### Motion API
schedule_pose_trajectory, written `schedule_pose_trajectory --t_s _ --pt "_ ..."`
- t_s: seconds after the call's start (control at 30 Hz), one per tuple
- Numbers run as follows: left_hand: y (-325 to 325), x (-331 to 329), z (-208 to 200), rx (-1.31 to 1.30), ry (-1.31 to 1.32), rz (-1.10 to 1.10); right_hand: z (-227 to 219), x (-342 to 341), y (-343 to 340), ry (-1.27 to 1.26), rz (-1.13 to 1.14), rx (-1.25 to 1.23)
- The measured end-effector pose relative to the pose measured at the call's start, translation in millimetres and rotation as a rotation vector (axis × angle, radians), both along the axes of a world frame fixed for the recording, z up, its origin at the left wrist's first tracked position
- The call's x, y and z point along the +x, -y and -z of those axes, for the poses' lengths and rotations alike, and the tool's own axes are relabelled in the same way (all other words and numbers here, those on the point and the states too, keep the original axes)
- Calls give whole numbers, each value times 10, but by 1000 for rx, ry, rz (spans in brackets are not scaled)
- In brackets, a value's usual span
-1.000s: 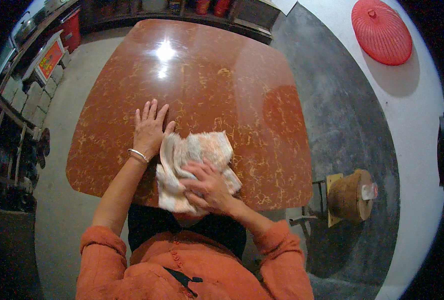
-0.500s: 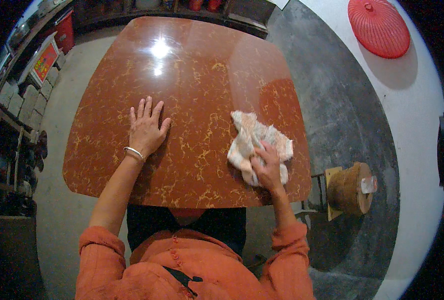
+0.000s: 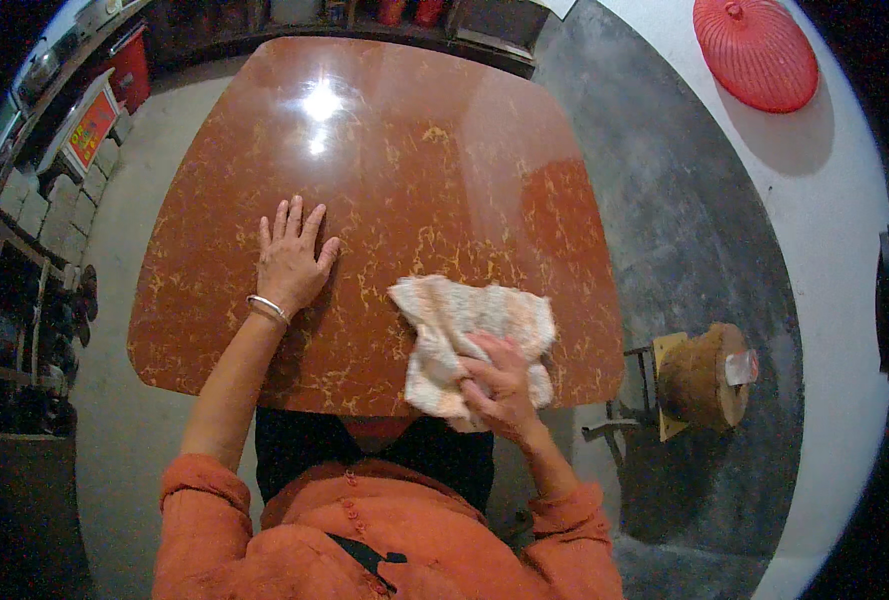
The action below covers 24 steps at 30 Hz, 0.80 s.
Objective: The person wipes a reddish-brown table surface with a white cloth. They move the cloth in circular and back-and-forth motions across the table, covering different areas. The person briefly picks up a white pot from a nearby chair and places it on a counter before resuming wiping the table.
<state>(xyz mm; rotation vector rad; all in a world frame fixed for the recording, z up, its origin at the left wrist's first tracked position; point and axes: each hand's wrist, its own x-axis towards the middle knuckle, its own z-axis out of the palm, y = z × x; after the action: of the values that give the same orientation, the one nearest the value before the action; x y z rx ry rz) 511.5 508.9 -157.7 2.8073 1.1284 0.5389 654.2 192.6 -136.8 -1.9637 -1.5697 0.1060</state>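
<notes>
A glossy reddish-brown table (image 3: 394, 200) with yellow veining spreads out in front of me. Flat on its left half rests my left hand (image 3: 292, 255), fingers spread, a silver bangle on the wrist; it holds nothing. My right hand (image 3: 497, 385) grips a crumpled, pale cream-and-peach cloth (image 3: 474, 310) at the table's near edge, right of the middle. Part of the cloth lies on the tabletop, and its lower end reaches the edge. The right fingers are bent into the folds, so their tips are partly hidden.
Right of the table stands a round wooden block (image 3: 699, 378) on a metal-legged stand. A red ribbed cover (image 3: 759, 52) hangs on the white wall. Grey blocks (image 3: 64, 215), a red bucket (image 3: 129, 70) and dark shelving line the left side.
My right hand has drawn the cloth left and toward me, to the near edge, and the cloth is spread wider. My left hand stays in place.
</notes>
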Motion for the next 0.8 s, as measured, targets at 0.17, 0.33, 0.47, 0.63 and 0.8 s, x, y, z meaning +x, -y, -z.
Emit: schedule_pose_trajectory --t_s 0.17,0.33,0.47,0.63,0.8 --pt "15 25 32 2 -16 -11 121 564 360 -4 263 35" --pt "30 52 13 9 -2 -11 266 1371 -51 95 473 59" --pt "-7 59 64 28 12 -15 287 1531 -700 206 471 98" --pt "-28 18 83 25 35 -7 266 688 -1152 71 146 211" --pt "-3 6 54 -12 47 1 61 19 -558 44 -223 52"
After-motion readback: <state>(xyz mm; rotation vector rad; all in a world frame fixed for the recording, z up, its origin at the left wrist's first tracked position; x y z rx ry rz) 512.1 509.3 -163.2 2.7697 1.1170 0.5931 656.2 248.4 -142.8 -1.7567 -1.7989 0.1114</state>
